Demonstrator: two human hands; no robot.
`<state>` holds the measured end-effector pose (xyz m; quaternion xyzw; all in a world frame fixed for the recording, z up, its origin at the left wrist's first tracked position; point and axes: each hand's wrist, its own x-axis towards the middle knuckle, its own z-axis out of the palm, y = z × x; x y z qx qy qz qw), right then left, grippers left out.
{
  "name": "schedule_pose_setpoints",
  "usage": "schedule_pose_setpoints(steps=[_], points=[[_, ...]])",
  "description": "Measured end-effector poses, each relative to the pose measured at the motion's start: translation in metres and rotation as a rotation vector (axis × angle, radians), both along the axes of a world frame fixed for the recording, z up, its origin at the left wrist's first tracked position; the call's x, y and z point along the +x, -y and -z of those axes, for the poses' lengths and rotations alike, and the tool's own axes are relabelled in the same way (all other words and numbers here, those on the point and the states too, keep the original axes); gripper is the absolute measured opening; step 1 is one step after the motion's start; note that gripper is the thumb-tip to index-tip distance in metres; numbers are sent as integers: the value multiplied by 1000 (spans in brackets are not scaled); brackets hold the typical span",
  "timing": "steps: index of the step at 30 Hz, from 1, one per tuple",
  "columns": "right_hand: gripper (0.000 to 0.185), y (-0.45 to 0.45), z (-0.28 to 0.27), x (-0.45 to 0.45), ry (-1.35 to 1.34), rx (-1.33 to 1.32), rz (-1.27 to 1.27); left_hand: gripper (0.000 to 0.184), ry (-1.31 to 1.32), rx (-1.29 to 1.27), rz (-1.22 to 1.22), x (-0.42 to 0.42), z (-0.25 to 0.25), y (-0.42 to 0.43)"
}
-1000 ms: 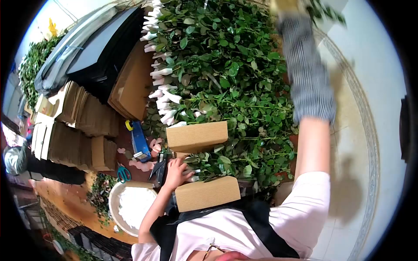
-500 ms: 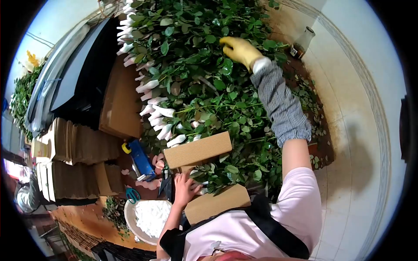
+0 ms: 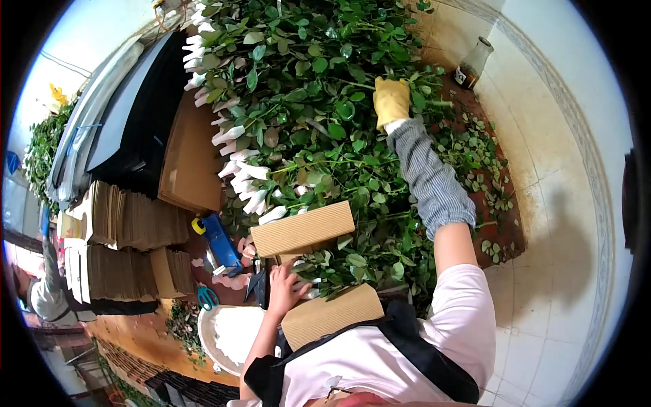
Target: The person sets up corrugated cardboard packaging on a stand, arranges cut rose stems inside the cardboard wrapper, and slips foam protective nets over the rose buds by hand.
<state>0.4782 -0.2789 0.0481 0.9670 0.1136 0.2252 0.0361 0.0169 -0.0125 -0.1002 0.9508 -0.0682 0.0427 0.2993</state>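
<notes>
Green leafy rose stems (image 3: 339,166) lie in a thick pile, their heads covered by white sleeves (image 3: 254,173) along the left side. My right hand (image 3: 392,102), in a yellow glove, is closed on a rose stem at the pile's right side. Near my chest, a corrugated cardboard wrap (image 3: 305,227) lies partly around a smaller bunch of leafy stems (image 3: 356,264); its near flap (image 3: 332,315) rests against me. My bare left hand (image 3: 285,288) lies by the sleeved heads of this bunch, fingers stretched out and slightly apart.
A blue tape dispenser (image 3: 222,244), teal-handled scissors (image 3: 207,297) and a basin (image 3: 210,342) of white sleeves lie to the left. Cardboard stacks (image 3: 122,275) stand beyond. A bottle (image 3: 473,64) stands by the wall. Another person's sleeve (image 3: 49,292) shows far left.
My gloved right hand has moved right and slightly toward me, and its fingers have closed on a stem. My left hand stays by the cardboard wrap. The other person's arm has risen.
</notes>
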Motion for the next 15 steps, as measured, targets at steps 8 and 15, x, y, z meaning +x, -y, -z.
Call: schedule_pose_setpoints(steps=[8, 15], points=[[12, 19, -65, -160, 105, -93, -42, 35, 53, 21, 14, -1, 9, -4], [26, 117, -157, -231, 703, -129, 71, 35, 44, 22, -16, -4, 11, -4]])
